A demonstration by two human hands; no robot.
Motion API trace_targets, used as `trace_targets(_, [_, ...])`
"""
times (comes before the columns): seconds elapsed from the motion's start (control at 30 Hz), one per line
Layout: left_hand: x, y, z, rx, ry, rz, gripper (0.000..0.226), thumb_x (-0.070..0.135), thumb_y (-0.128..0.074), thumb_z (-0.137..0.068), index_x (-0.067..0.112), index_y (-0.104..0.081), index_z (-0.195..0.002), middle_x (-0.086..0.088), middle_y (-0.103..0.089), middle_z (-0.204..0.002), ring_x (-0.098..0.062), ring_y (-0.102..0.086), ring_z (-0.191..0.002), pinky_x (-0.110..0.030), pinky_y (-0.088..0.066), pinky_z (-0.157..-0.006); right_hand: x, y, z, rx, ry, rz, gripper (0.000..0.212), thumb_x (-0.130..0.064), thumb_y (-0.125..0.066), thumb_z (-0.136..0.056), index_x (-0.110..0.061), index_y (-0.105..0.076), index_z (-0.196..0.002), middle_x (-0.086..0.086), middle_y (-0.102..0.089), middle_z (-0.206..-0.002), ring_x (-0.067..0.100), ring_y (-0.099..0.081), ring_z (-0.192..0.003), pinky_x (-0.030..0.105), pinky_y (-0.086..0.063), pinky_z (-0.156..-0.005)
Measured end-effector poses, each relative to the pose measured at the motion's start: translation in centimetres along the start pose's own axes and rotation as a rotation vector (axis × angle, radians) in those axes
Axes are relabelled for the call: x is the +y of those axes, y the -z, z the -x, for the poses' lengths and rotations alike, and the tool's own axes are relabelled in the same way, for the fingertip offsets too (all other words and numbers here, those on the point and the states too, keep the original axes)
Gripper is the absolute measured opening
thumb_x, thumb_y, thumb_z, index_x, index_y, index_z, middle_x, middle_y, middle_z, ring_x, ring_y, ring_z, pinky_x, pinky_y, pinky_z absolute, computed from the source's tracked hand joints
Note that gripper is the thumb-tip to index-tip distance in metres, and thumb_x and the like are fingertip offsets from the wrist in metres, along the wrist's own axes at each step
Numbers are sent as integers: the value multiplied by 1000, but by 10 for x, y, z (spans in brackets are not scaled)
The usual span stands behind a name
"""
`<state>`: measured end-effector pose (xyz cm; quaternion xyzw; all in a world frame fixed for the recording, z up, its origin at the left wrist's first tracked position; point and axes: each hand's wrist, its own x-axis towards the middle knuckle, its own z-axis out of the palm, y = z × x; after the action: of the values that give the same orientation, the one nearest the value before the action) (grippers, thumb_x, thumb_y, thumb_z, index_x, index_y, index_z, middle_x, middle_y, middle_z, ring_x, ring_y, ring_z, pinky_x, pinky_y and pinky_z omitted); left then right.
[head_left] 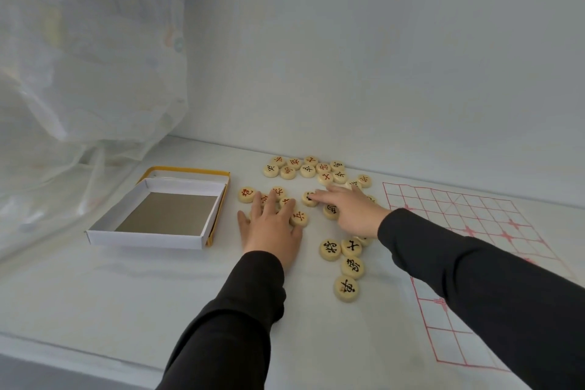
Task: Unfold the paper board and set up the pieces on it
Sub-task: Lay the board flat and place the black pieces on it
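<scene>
**A:** Where do things stand?

**B:** The board [468, 231] lies unfolded on the worktop [126, 294], off to the right, with no piece on its grid that I can see. The pieces [305, 168] are scattered loose between it and the empty box [164, 215].

**A:** And the hands?

**B:** Both are open and grip nothing. The left hand [270, 228] lies flat, fingers spread over a few red-marked pieces. The right hand [354, 210] reaches across with straight fingers, its tips touching one piece in the middle.

**A:** What worries you?

**B:** The right sleeve [459, 263] first. It crosses the board's left part, and paper that thin would likely drag or crease if the arm sweeps back low.

**A:** And the pieces?

**B:** Pushing with a flat hand can shove discs into one another. One could flip face down, or tip onto its rim and roll towards the front edge. Red and black are partly mixed in the middle, so sorting by sweeping could send a piece to the wrong side.

**A:** Anything else?

**B:** The board looks very light. Sliding the first discs onto it sideways may shift it, along with anything already placed. I think lifting each piece and lowering it straight down would be safer.
</scene>
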<state>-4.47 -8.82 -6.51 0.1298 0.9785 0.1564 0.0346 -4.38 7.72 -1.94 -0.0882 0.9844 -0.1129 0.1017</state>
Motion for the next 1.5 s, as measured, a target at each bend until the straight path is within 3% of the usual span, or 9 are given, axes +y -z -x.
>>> trace_targets(0.13, [2,-3,1,59,7,29,52,49,-28,-96,33,-22,-145,1,-5,-157,-25,7,-144,-50,-3,-114,13,1,4,105,-22,-262,71,22,-30,-79,-17,-49,-135,-2,-21,-156,14,-11,-145,29,-11,-118])
trace_targets(0.23, [3,-4,-1,107,-8,33,51,47,-29,-96,30,-25,-144,1,-8,-157,-24,5,-144,-50,-4,-114,27,11,3,169,-122,-259,66,17,-35,-83,-15,-40,-141,1,-14,-157,17,-11,-146,28,-13,-117])
trace_targets(0.33, [5,-5,-1,128,-44,20,50,44,-31,-96,33,-25,-144,1,-8,-157,-22,5,-144,-53,-3,-113,34,10,2,38,-156,-129,70,12,-35,-85,-19,-27,-147,3,-7,-159,20,-6,-146,33,-11,-118])
trace_targets(0.63, [9,-4,3,119,-171,-69,46,42,-31,-94,37,-34,-140,7,-13,-156,-22,8,-144,-58,3,-112,37,9,13,43,-161,-241,65,15,-36,-82,-20,-49,-135,-2,-36,-149,16,-32,-138,23,-29,-104])
trace_targets(0.93, [11,-3,5,99,-224,-84,51,49,-30,-93,39,-29,-143,12,-18,-155,-21,12,-144,-55,8,-112,29,22,-28,41,-223,-216,67,5,-35,-87,-18,-23,-148,11,-34,-150,29,-42,-130,32,-40,-100])
trace_targets(1.1, [10,-1,8,115,-341,-76,50,47,-35,-92,39,-33,-141,13,-22,-153,-20,14,-144,-51,12,-111,33,23,-32,194,-223,-203,53,1,-37,-87,-17,-40,-137,11,-57,-127,28,-54,-113,38,-45,-95])
trace_targets(1.23, [11,0,7,153,-363,-17,47,36,-38,-92,32,-40,-138,12,-30,-150,-16,6,-144,-44,9,-115,36,32,-43,162,-208,-270,66,9,-35,-84,-15,-26,-145,10,-35,-148,27,-39,-133,36,-37,-105])
trace_targets(1.37, [11,0,5,189,-344,13,46,24,-39,-89,24,-48,-134,10,-37,-146,-15,-1,-144,-40,5,-117,37,27,-50,65,-239,-264,73,10,-35,-84,-17,-14,-149,11,-28,-153,30,-40,-131,28,-42,-86])
trace_targets(1.5, [10,-1,6,216,-346,32,46,20,-39,-88,25,-51,-132,10,-45,-139,-15,-10,-142,-39,3,-116,41,18,-40,189,-230,-277,68,10,-39,-82,-20,-29,-142,8,-52,-136,26,-54,-115,29,-47,-78])
